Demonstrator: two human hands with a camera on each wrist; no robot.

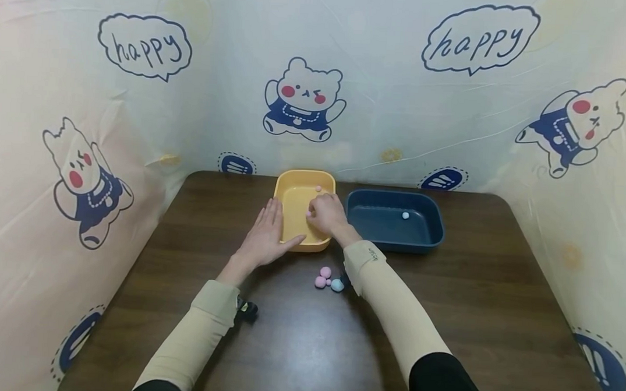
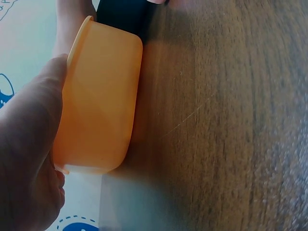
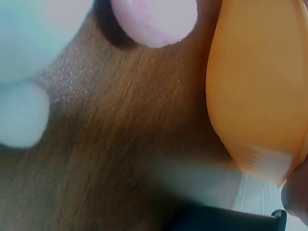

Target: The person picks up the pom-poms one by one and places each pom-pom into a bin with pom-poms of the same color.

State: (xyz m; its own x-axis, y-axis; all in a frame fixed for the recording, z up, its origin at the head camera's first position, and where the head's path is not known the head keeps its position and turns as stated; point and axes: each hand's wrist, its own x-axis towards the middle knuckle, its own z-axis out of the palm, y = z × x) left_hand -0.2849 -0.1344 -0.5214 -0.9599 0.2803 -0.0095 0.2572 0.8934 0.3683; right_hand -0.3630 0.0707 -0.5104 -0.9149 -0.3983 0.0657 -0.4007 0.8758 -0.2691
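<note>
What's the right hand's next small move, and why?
Probably open the right hand and leave the small pink ball in the yellow tray. The fingers are over the tray and seem to pinch that ball, another pink ball already lies inside, and the left hand rests at the tray's edge.

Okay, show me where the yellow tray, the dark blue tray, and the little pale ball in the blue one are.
Yellow tray [image 1: 294, 215]: head view, bare floor inside.
Dark blue tray [image 1: 377, 220]: head view, bare floor inside.
Little pale ball [image 1: 405, 216]: head view, middle of its visible surface.
</note>
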